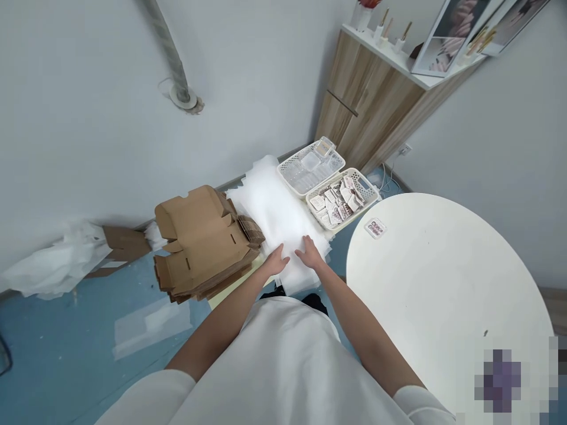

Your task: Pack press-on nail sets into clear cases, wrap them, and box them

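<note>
Both my hands rest on the near end of a thick stack of white foam sheets. My left hand lies on the stack's near left part, fingers stretched forward and slightly apart. My right hand lies beside it on the top sheet, fingers extended and a little curled at the edge. Neither hand lifts anything that I can see. Left of the foam is a pile of flat brown cardboard boxes.
Two white baskets stand beyond the foam: one with clear plastic cases, one with small packets. A round white table is at the right, with a small packet on it. A wooden cabinet stands behind. White wrapping lies on the blue floor.
</note>
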Action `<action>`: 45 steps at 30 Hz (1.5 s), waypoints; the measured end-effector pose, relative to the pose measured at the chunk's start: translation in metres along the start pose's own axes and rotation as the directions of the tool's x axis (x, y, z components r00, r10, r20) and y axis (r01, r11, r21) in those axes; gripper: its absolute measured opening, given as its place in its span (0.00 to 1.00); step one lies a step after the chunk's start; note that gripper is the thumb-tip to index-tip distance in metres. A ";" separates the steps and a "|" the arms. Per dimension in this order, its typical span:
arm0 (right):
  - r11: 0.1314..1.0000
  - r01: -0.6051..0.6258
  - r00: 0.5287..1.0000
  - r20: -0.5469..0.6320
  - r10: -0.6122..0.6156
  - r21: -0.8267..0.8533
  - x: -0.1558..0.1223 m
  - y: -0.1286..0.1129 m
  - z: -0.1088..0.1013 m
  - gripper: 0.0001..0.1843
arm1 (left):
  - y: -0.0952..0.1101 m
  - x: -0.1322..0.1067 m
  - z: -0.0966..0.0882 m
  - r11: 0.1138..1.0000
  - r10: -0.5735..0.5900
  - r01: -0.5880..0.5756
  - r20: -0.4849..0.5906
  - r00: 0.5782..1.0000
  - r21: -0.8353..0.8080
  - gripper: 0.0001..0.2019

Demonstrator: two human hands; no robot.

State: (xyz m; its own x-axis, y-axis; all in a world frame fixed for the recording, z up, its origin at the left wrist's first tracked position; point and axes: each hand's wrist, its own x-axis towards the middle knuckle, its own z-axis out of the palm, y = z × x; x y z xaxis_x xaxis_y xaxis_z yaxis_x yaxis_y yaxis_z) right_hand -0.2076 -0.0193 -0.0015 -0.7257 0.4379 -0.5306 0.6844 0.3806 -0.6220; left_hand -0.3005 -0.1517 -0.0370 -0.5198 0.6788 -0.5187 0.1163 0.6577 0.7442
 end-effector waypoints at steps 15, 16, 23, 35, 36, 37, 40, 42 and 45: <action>0.925 0.371 0.910 0.230 -0.345 -0.079 -0.008 -0.021 0.020 0.21 | 0.014 0.035 0.005 0.898 -0.294 0.204 -0.186 0.937 -0.390 0.08; 0.937 0.343 0.932 0.151 -0.330 -0.070 -0.008 -0.019 0.019 0.21 | 0.013 0.036 0.005 0.897 -0.301 0.209 -0.191 0.934 -0.390 0.08; 0.999 0.038 0.967 -0.255 -0.029 0.027 0.009 -0.008 0.000 0.45 | 0.007 0.026 0.000 0.878 -0.239 0.119 -0.211 0.948 -0.464 0.08; 0.862 -0.152 0.977 -0.061 0.206 0.483 0.009 -0.029 -0.011 0.43 | 0.025 -0.010 0.001 0.517 -0.048 0.064 0.046 0.998 -0.853 0.11; 0.849 -0.127 0.977 -0.083 0.196 0.513 0.009 -0.030 -0.011 0.41 | 0.026 -0.012 0.002 0.521 -0.038 0.076 0.066 0.997 -0.850 0.12; 0.847 -0.092 0.977 -0.115 0.177 0.524 0.009 -0.030 -0.012 0.38 | 0.025 -0.014 0.002 0.541 -0.032 0.082 0.077 0.997 -0.837 0.12; 0.894 0.034 0.966 -0.243 0.085 0.448 0.005 -0.030 -0.017 0.31 | 0.021 -0.017 0.003 0.650 -0.071 0.054 0.009 0.997 -0.758 0.14; 0.945 0.115 0.945 -0.328 -0.009 0.305 -0.001 -0.029 -0.026 0.27 | 0.018 -0.017 0.003 0.740 -0.132 0.019 -0.118 0.984 -0.672 0.16; 0.977 0.214 0.888 -0.418 -0.189 0.014 -0.015 -0.028 -0.045 0.21 | 0.018 -0.017 0.005 0.867 -0.157 0.001 -0.271 0.950 -0.499 0.20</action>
State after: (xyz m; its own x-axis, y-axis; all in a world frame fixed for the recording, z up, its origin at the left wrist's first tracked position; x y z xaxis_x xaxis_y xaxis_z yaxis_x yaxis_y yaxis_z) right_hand -0.2122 0.0003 0.0497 -0.7446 0.6579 -0.1130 0.5118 0.4539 -0.7294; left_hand -0.2852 -0.1500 -0.0174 -0.7411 0.4530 -0.4955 -0.3220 0.4078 0.8544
